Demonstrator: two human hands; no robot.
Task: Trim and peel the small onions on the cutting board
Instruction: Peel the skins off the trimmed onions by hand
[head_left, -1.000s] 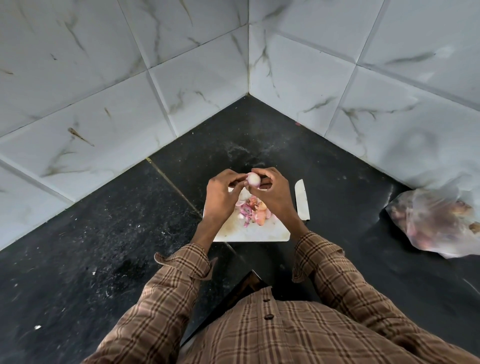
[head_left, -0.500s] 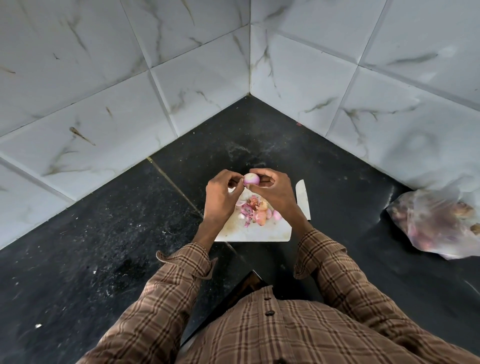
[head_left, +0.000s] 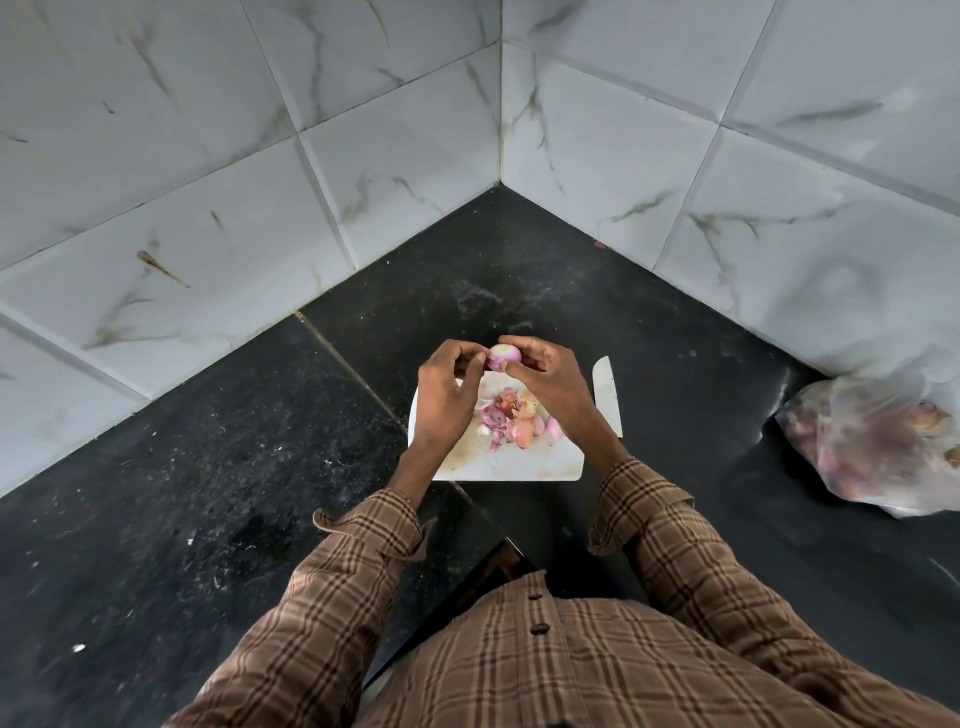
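Small onion (head_left: 505, 356) pinched between left hand (head_left: 445, 400) and right hand (head_left: 551, 382), above cutting board (head_left: 511, 462)

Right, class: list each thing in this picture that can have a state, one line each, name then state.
Small onion: held above the board between both hands, mostly peeled, pale pink.
Left hand: grip closed on the onion.
Right hand: grip closed on the onion.
Cutting board: flat on the counter, stained.
Peels: heaped loose on the board.
Knife: lying unused beside the board.
Plastic bag: on the counter, filled.
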